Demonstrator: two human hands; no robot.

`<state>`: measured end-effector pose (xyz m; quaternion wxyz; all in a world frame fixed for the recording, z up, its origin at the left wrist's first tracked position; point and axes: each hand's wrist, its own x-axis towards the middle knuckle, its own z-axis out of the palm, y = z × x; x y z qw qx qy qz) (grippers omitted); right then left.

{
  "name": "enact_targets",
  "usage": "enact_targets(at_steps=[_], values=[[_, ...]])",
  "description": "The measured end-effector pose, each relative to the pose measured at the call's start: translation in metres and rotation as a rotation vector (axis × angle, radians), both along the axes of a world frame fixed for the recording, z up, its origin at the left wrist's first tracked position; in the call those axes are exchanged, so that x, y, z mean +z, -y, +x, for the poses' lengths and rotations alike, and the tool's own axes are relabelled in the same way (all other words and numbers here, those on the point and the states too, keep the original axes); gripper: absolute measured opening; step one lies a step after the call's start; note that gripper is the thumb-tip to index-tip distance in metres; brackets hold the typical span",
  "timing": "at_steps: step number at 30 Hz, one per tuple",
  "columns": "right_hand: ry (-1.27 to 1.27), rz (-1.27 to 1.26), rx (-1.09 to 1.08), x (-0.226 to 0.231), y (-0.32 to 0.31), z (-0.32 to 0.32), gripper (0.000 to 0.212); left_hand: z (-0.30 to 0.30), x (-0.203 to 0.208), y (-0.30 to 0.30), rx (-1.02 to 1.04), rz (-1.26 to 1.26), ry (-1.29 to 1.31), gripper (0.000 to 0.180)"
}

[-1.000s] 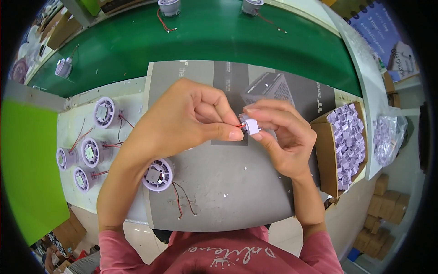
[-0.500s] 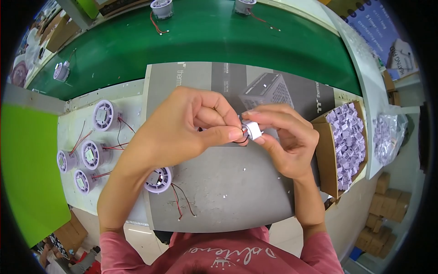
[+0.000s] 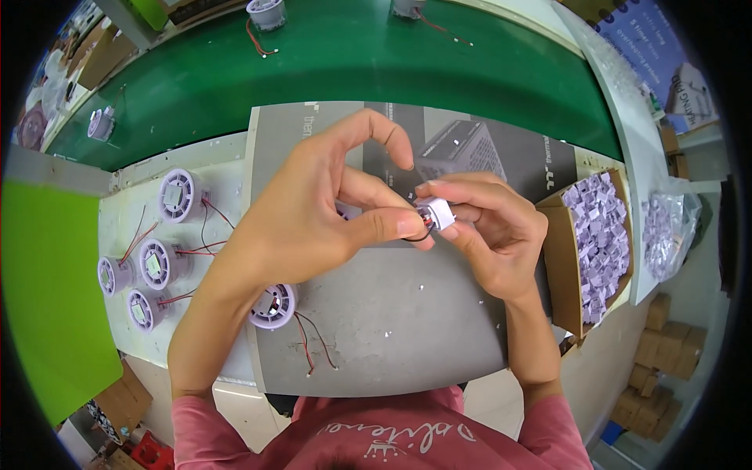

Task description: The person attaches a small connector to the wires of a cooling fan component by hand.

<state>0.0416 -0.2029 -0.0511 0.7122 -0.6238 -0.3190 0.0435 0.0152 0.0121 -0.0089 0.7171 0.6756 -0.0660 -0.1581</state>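
My right hand [image 3: 489, 235] pinches a small white plastic connector [image 3: 437, 212] between thumb and fingers above a grey mat [image 3: 392, 329]. My left hand [image 3: 313, 211] meets it from the left, thumb and forefinger gripping thin dark wires [image 3: 419, 235] at the connector's end. Under my left wrist a round pale fan motor [image 3: 274, 305] with red and black leads lies on the mat.
Several round fan motors [image 3: 153, 262] with red wires sit on the white bench at the left. A cardboard box of pale purple parts [image 3: 599, 243] stands at the right, beside a clear bag of the same [image 3: 666, 235]. A green conveyor belt [image 3: 352, 63] carrying more motors runs behind.
My hands stay together over the mat. The left index finger has lifted and arched upward, and the motors on the belt have shifted left.
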Motion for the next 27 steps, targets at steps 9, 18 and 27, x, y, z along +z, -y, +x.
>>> enact_targets(at_steps=[9, 18, 27], values=[[0.173, -0.140, -0.038, 0.002, 0.003, 0.003, 0.036, -0.005, 0.006, 0.009, 0.091, 0.140, 0.014, 0.043], [0.351, -0.408, -0.131, 0.011, 0.012, 0.011, 0.033, 0.004, -0.009, -0.013, -0.166, 0.504, 0.248, 0.041], [0.513, -0.570, -0.120, 0.026, 0.022, 0.014, 0.034, -0.006, -0.011, 0.004, -0.300, 0.826, 0.407, 0.024]])
